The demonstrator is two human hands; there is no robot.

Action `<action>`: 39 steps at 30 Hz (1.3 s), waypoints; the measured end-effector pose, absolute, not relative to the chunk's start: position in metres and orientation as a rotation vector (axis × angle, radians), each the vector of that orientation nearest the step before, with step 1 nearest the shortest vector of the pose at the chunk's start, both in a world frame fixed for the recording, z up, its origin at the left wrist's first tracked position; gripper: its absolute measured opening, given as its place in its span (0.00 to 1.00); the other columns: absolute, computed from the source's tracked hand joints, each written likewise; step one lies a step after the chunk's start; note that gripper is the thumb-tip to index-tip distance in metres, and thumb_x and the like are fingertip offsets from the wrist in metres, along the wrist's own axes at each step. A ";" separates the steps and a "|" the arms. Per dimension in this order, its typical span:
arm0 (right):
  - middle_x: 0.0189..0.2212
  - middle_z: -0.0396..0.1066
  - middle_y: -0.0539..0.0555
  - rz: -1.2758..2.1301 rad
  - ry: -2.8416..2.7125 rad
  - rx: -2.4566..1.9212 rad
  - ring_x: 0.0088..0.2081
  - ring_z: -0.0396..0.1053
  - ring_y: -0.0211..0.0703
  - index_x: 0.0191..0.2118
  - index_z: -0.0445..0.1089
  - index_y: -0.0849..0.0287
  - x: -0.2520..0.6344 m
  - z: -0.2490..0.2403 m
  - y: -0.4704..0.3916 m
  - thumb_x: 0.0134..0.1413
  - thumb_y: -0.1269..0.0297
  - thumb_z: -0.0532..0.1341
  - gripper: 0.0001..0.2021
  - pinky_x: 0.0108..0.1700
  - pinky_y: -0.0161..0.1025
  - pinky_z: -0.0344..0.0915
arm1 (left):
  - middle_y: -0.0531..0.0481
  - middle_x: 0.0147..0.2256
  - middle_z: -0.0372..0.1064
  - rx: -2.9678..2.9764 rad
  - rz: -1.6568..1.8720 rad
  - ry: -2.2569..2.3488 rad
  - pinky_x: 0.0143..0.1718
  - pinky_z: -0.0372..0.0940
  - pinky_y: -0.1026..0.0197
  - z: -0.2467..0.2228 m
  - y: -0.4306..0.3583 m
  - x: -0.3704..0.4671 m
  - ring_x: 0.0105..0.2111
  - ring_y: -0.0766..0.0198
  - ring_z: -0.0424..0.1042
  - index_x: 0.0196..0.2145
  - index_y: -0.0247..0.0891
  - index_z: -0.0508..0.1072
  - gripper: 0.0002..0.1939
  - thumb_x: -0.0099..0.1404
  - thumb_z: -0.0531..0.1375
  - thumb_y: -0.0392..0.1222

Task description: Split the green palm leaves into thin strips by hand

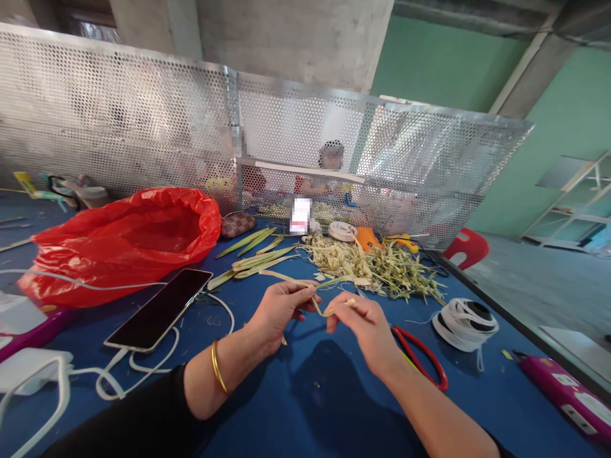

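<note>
Head view: left hand (277, 313) and right hand (363, 326) pinch a pale leaf strip (319, 304) stretched between them above the blue table (305, 394); fingertips hide its ends.

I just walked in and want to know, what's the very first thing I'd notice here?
Probably the big red plastic bag, crumpled open on the blue table at the left. Then the left hand and right hand in the middle, pinching a pale leaf strip, with a heap of leaf scraps just behind.

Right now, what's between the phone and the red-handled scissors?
Head view: both hands, left hand and right hand, pinching a leaf strip over the blue table.
</note>
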State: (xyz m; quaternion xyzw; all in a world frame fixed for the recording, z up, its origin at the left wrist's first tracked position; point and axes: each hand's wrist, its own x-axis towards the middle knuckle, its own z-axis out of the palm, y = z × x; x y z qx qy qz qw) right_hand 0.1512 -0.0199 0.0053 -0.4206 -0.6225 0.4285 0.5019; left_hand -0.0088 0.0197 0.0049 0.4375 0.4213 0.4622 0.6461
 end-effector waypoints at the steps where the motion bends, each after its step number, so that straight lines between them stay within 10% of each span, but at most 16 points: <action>1: 0.21 0.67 0.52 1.205 -1.376 -1.012 0.26 0.65 0.40 0.25 0.71 0.61 0.152 0.005 -0.017 0.54 0.51 0.56 0.18 0.34 0.37 0.62 | 0.48 0.26 0.72 1.010 1.040 0.951 0.20 0.55 0.69 0.006 0.019 -0.009 0.22 0.71 0.66 0.33 0.32 0.76 0.14 0.50 0.65 0.43; 8: 0.22 0.65 0.47 1.422 -0.828 -0.985 0.23 0.61 0.32 0.31 0.73 0.62 0.156 -0.004 -0.004 0.38 0.56 0.69 0.15 0.29 0.33 0.60 | 0.44 0.30 0.74 1.083 0.839 0.911 0.16 0.46 0.69 0.009 0.012 -0.006 0.17 0.75 0.59 0.33 0.32 0.77 0.19 0.53 0.62 0.52; 34: 0.18 0.67 0.49 0.934 -1.174 -1.202 0.19 0.64 0.36 0.24 0.71 0.61 0.159 -0.003 -0.003 0.47 0.54 0.61 0.14 0.25 0.35 0.61 | 0.51 0.19 0.70 1.256 0.662 1.010 0.18 0.48 0.68 0.012 0.007 -0.003 0.16 0.75 0.55 0.25 0.33 0.78 0.11 0.48 0.66 0.45; 39: 0.11 0.59 0.49 0.221 -1.547 -1.623 0.17 0.57 0.35 0.14 0.64 0.59 0.173 0.013 -0.008 0.54 0.48 0.55 0.25 0.23 0.34 0.53 | 0.51 0.18 0.70 1.271 0.676 1.089 0.18 0.48 0.68 0.013 0.007 -0.002 0.15 0.75 0.54 0.25 0.33 0.77 0.11 0.47 0.66 0.45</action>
